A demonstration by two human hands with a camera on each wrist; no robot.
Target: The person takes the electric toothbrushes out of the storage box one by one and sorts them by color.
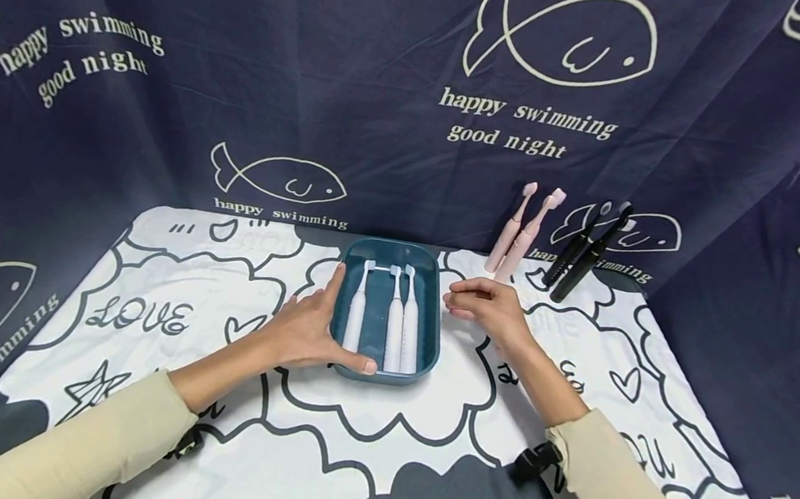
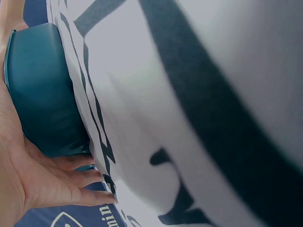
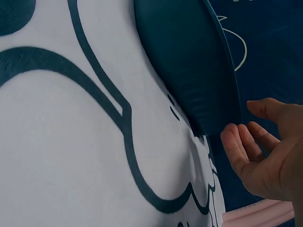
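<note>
A dark teal plastic tray (image 1: 385,250) sits on the table and holds three white electric toothbrushes, one by the left wall (image 1: 355,318) and two side by side at the right (image 1: 402,331). My left hand (image 1: 304,329) rests against its left side, thumb over the front rim and fingers spread along the wall. In the left wrist view, these fingers (image 2: 80,178) look straight beside the tray (image 2: 45,90). To the right of the tray, my right hand (image 1: 489,308) has loosely bent fingers and holds nothing. Its fingertips (image 3: 229,130) are close to the tray's wall; contact is unclear.
Two pink electric toothbrushes (image 1: 519,233) stand behind my right hand at the table's back edge, with two black ones (image 1: 585,257) farther right. A navy fish-print cloth (image 1: 389,77) hangs behind the table. The table wears a white patterned cloth (image 1: 223,263).
</note>
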